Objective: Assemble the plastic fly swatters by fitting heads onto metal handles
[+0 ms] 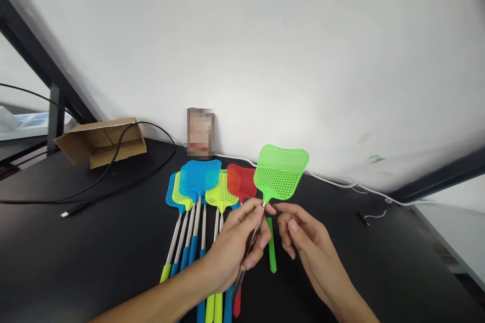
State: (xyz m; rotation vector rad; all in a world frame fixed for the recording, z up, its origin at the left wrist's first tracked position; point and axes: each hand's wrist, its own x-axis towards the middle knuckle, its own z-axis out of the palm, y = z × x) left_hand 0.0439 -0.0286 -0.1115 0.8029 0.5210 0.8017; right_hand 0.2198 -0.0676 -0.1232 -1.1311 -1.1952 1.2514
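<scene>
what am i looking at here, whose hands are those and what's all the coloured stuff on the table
This is one picture from a camera worn on a person's head, looking forward and down, so the two bare hands are that person's own. There is no machine.

The left hand grips the metal shaft of a green fly swatter, lifting it off the black table. The right hand is open beside it, fingertips near the shaft just below the swatter's head.

On the table lies a row of more fly swatters in blue, yellow-green and red, and a loose green handle piece. Further back are a cardboard box, a black cable and a white cable along the wall.
</scene>
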